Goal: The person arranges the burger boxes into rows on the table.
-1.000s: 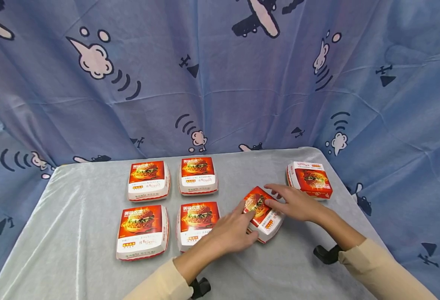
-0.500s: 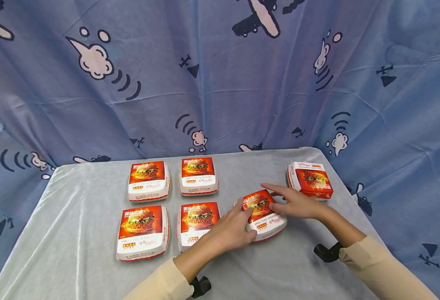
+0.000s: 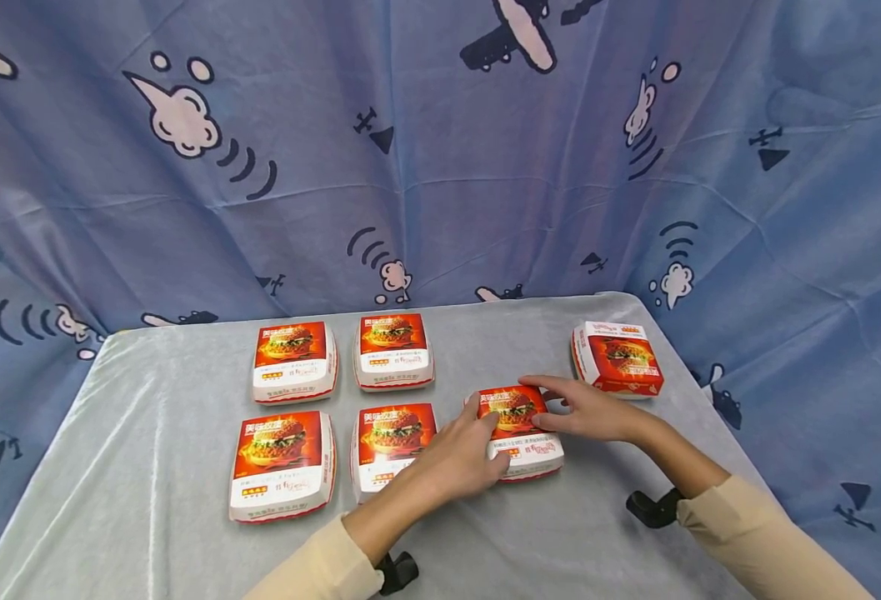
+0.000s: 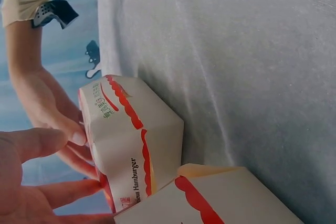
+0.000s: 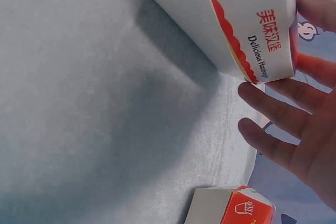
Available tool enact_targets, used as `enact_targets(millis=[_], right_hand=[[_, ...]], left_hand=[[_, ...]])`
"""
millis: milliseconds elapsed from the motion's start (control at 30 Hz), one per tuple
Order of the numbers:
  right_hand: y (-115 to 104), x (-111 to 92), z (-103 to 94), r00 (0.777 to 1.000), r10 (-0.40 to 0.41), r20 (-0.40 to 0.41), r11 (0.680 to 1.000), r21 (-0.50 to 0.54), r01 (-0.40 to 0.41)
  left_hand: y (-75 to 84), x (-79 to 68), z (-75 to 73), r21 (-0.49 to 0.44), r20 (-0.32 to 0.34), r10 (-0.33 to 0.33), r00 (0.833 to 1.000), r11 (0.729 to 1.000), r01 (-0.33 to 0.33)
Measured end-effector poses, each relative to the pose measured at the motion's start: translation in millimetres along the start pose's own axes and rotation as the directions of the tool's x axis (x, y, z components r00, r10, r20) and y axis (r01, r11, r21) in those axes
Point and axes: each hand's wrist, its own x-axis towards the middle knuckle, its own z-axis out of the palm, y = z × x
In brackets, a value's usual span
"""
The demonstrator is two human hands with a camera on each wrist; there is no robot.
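Note:
A burger box (image 3: 521, 427) with a red top panel and a white front lies on the table between my hands. My left hand (image 3: 455, 454) touches its left side with extended fingers, thumb near the front corner. From the right, my right hand (image 3: 590, 408) touches it, with the thumb at the lid's right edge. In the right wrist view, that hand's fingers (image 5: 275, 109) spread straight beside the burger box (image 5: 252, 30). The left wrist view shows the burger box (image 4: 131, 140) with left-hand fingers (image 4: 73, 190) at its lid edge. Part of its left side is hidden.
Burger boxes stand in rows at left: back left (image 3: 295, 362), back middle (image 3: 393, 352), front left box (image 3: 282, 467) and front middle box (image 3: 391, 446), partly behind the left forearm. Another burger box (image 3: 618, 358) sits turned at back right. A patterned curtain (image 3: 440, 150) hangs behind the grey-covered table (image 3: 192, 483).
The burger box between my hands has turned from a slant to nearly square with the rows. Both hands have stayed at its sides and shifted slightly.

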Motion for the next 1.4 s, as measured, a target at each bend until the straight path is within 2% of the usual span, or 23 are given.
enact_targets(millis=[300,633,1400], right_hand=[[-4.4,-0.7,1.2,1.000,-0.001,0.008,1.000,0.003,0.001],[-7.4,-0.2,1.5,1.000,-0.001,0.015,1.000,0.005,0.001],[-9.1,-1.5,2.3,0.999,-0.016,0.027,1.000,0.003,0.016]], left_hand=[[0.3,-0.7,-0.7,0.004,0.005,-0.022,1.000,1.000,0.022],[-1.3,-3.7,-2.4,0.013,0.012,0.006,1.000,1.000,-0.006],[-1.6,-4.1,-3.1,0.013,0.015,-0.007,1.000,1.000,0.007]])
